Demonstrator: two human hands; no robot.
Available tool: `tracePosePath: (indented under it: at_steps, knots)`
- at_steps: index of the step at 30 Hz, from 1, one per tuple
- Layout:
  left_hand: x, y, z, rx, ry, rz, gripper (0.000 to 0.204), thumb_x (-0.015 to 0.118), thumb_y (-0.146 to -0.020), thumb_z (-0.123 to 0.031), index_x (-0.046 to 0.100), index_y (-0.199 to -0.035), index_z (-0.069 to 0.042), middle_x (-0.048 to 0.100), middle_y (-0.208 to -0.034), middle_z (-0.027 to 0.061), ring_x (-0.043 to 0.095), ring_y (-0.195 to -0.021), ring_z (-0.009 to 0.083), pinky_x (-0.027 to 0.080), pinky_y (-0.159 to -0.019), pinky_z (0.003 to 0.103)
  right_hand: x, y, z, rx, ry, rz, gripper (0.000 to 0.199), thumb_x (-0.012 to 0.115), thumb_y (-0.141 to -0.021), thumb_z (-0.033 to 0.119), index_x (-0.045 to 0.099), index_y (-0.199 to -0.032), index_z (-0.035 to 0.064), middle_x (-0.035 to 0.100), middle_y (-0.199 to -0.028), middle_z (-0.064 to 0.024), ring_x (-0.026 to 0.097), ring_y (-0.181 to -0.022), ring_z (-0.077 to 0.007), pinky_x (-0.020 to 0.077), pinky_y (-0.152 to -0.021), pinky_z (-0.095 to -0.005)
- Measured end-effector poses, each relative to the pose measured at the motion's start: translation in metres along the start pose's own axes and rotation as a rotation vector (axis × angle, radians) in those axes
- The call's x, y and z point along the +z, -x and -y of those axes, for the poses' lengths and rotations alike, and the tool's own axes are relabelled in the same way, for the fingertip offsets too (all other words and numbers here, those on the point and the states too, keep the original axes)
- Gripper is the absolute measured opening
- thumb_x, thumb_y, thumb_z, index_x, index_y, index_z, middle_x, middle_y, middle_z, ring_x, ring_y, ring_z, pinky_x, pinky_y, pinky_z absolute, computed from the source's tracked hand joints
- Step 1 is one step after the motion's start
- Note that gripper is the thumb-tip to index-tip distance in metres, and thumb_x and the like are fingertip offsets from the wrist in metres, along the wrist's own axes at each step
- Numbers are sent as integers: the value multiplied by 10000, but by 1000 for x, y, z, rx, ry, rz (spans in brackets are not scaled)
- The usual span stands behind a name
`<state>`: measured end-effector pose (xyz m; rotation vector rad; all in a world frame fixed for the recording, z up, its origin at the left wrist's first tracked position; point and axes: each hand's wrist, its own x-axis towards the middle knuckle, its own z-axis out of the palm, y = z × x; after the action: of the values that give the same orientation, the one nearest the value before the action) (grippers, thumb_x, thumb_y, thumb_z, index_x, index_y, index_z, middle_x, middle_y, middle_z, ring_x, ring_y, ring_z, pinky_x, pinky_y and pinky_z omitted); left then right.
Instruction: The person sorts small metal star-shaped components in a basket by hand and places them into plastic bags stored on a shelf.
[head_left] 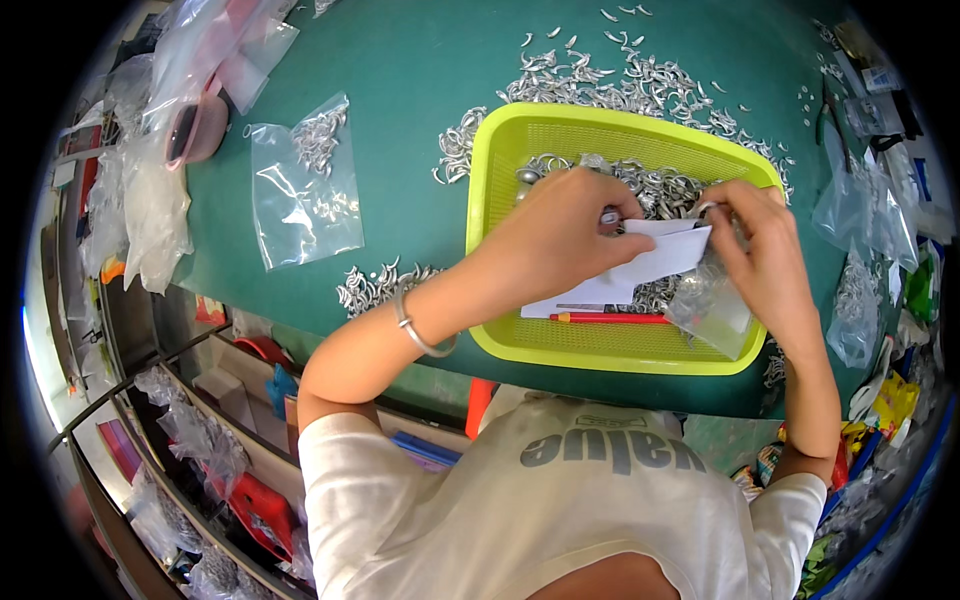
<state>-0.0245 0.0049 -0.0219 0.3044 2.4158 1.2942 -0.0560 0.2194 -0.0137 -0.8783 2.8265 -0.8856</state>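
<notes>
A yellow-green plastic basket (pixel 600 362) sits in front of me on a green table, holding a heap of silver metal pieces (pixel 665 190), many ring-like. Over it, my left hand (pixel 565 235) is closed, its thumb on a folded white paper (pixel 665 255); a small silver piece shows by its fingers. At the paper's right end, my right hand (pixel 765 245) has its fingers curled in a pinch on a small silver piece (pixel 707 208); its exact kind is unclear. Below the paper lie a red pencil (pixel 612 318) and a clear plastic bag (pixel 715 305), both inside the basket.
Loose curved silver parts (pixel 650 85) are scattered behind the basket, with another pile (pixel 380 287) near the table's front edge. A clear bag of parts (pixel 305 190) lies to the left, by a pink container (pixel 198 130). Pliers (pixel 830 110) and plastic bags crowd the right edge.
</notes>
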Motion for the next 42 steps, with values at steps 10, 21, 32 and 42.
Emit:
tracePosePath:
  at_steps: [10, 21, 32, 42]
  knots:
    - [-1, 26, -4, 1, -764, 164, 272, 675, -749, -276, 608, -801, -18, 583, -814, 131, 599, -790, 288, 481, -658, 379, -3, 4, 0, -88, -104, 106, 104, 530, -795, 24, 583, -885, 18, 574, -761, -133, 523, -721, -285, 377, -697, -357]
    - [-1, 4, 8, 49, -395, 12, 196, 673, -756, -194, 627, -854, -30, 623, -812, 136, 598, -768, 305, 463, -654, 393, 4, 12, 4, -214, 348, 350, 286, 559, -698, 0, 625, -969, 62, 565, -766, -90, 559, -777, -253, 379, -758, -360]
    - [1, -12, -3, 76, -273, -268, 277, 641, -794, -206, 607, -998, -22, 617, -784, 183, 583, -727, 346, 450, -637, 409, -4, 9, 13, -125, -40, 275, 295, 534, -688, -23, 619, -957, 63, 545, -692, -112, 546, -708, -284, 393, -710, -384]
    - [-8, 30, 12, 154, -629, -16, 200, 678, -718, -141, 583, -860, -37, 527, -857, 97, 552, -840, 286, 464, -665, 376, 11, 21, 14, -317, 430, 476, 300, 543, -706, 44, 659, -976, 104, 544, -720, -70, 539, -745, -223, 368, -742, -322]
